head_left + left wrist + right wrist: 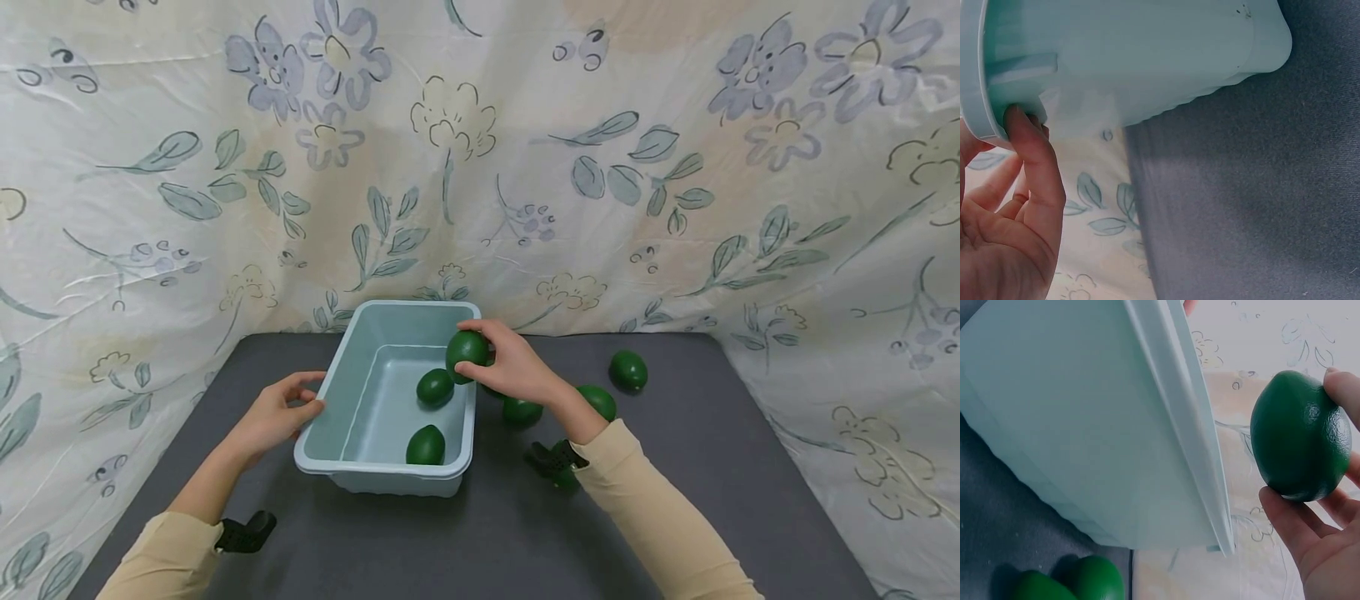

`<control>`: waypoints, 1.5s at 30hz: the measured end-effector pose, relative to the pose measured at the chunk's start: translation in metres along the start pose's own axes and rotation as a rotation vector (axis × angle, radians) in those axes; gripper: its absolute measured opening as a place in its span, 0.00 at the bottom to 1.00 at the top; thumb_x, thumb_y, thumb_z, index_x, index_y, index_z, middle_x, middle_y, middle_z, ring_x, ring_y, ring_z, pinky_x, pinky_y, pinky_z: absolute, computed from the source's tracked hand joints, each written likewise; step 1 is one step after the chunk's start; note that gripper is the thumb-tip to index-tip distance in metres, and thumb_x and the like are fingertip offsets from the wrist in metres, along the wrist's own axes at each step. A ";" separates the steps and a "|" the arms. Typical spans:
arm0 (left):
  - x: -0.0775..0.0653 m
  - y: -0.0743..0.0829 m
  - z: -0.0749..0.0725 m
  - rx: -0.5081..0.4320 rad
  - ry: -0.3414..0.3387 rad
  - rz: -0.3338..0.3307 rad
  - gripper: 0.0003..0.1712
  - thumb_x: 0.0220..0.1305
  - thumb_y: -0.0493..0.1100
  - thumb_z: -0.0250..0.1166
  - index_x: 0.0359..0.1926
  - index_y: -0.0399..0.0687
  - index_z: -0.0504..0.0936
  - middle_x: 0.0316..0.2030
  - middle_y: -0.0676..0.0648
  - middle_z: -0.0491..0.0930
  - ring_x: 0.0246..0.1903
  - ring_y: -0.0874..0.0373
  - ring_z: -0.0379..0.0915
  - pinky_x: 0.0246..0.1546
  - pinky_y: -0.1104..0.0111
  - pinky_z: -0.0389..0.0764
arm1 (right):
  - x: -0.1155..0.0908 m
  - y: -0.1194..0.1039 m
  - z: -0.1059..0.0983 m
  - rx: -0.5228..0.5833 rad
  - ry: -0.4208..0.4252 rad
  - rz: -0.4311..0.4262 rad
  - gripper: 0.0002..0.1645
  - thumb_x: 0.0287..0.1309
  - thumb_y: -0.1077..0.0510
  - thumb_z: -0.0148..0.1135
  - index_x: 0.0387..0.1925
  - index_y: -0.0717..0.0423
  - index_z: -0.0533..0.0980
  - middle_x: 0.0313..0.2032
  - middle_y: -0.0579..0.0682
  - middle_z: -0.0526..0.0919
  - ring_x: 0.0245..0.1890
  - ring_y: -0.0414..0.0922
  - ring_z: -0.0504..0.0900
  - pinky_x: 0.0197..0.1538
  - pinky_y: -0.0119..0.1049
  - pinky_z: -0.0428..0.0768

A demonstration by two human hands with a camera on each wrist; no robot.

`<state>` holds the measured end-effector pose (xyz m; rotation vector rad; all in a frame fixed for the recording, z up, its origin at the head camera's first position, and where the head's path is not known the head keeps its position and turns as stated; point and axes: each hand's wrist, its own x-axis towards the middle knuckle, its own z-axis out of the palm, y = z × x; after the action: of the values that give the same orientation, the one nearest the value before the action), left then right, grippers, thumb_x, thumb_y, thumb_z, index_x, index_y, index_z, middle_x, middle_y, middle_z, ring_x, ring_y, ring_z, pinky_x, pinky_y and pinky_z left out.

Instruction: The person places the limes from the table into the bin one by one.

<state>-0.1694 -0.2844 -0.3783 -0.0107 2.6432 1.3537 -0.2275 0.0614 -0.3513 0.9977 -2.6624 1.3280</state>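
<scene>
A glossy dark green lime [467, 355] is pinched between the thumb and fingers of my right hand [510, 363], over the right rim of a pale blue-green plastic bin [387, 471]. In the right wrist view, this lime [1297, 434] shows above the rim, apart from the bin wall [1079, 425]. Two more limes lie inside on the bin floor, one lime [435, 388] near the right wall and another lime [426, 446] toward the front. My left hand [273, 417] grips the bin's left rim; in the left wrist view a fingertip [1016, 115] tucks under the lip.
Several limes lie on the dark grey table [360, 542] right of the bin, including one lime [628, 371] at the back and one lime [521, 412] beside the bin. My right forearm partly hides others. A floral curtain [480, 167] hangs behind the table.
</scene>
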 end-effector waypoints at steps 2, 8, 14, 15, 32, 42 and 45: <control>0.000 0.000 0.000 -0.006 -0.002 -0.001 0.31 0.64 0.40 0.56 0.66 0.41 0.58 0.41 0.37 0.72 0.31 0.54 0.75 0.27 0.63 0.78 | 0.003 -0.001 0.002 -0.001 -0.001 -0.002 0.32 0.55 0.50 0.63 0.61 0.50 0.65 0.55 0.51 0.69 0.44 0.43 0.74 0.46 0.39 0.75; 0.000 0.000 -0.001 -0.007 -0.006 -0.004 0.31 0.64 0.40 0.56 0.66 0.40 0.58 0.41 0.37 0.72 0.31 0.54 0.75 0.27 0.63 0.78 | 0.012 -0.005 0.009 0.022 0.004 -0.030 0.32 0.55 0.51 0.63 0.60 0.52 0.66 0.52 0.52 0.70 0.41 0.42 0.74 0.42 0.36 0.76; -0.001 0.001 -0.001 0.001 -0.008 -0.006 0.32 0.64 0.41 0.57 0.66 0.40 0.58 0.42 0.37 0.72 0.32 0.54 0.75 0.27 0.62 0.78 | 0.020 -0.011 0.014 0.052 -0.008 -0.006 0.33 0.55 0.50 0.63 0.61 0.51 0.65 0.57 0.50 0.69 0.47 0.41 0.74 0.49 0.36 0.75; -0.001 0.001 -0.001 0.002 -0.009 -0.006 0.32 0.64 0.41 0.57 0.66 0.40 0.58 0.42 0.37 0.72 0.32 0.54 0.75 0.28 0.62 0.78 | 0.021 -0.012 0.015 0.054 -0.007 -0.005 0.33 0.55 0.50 0.63 0.61 0.51 0.65 0.58 0.50 0.68 0.47 0.41 0.74 0.49 0.37 0.75; 0.000 0.000 -0.001 -0.003 -0.010 -0.005 0.32 0.64 0.41 0.57 0.66 0.41 0.58 0.42 0.37 0.72 0.32 0.54 0.75 0.28 0.61 0.78 | 0.041 -0.027 0.032 0.028 -0.066 -0.017 0.34 0.56 0.50 0.62 0.63 0.54 0.64 0.61 0.50 0.66 0.50 0.42 0.72 0.46 0.34 0.74; 0.000 0.001 -0.001 0.007 -0.006 0.002 0.32 0.64 0.41 0.57 0.66 0.41 0.58 0.41 0.38 0.72 0.31 0.54 0.74 0.26 0.63 0.77 | 0.049 -0.035 0.044 -0.015 -0.096 -0.014 0.34 0.55 0.47 0.62 0.62 0.51 0.65 0.60 0.49 0.67 0.46 0.40 0.73 0.43 0.30 0.74; 0.000 0.001 -0.001 0.009 -0.004 0.001 0.32 0.63 0.41 0.57 0.66 0.41 0.58 0.41 0.38 0.72 0.31 0.54 0.74 0.26 0.63 0.77 | 0.050 -0.038 0.047 -0.017 -0.104 -0.003 0.34 0.55 0.46 0.62 0.62 0.49 0.65 0.60 0.48 0.67 0.46 0.40 0.73 0.42 0.30 0.74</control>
<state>-0.1692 -0.2847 -0.3773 -0.0057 2.6462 1.3407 -0.2345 -0.0164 -0.3411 1.0986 -2.7401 1.2853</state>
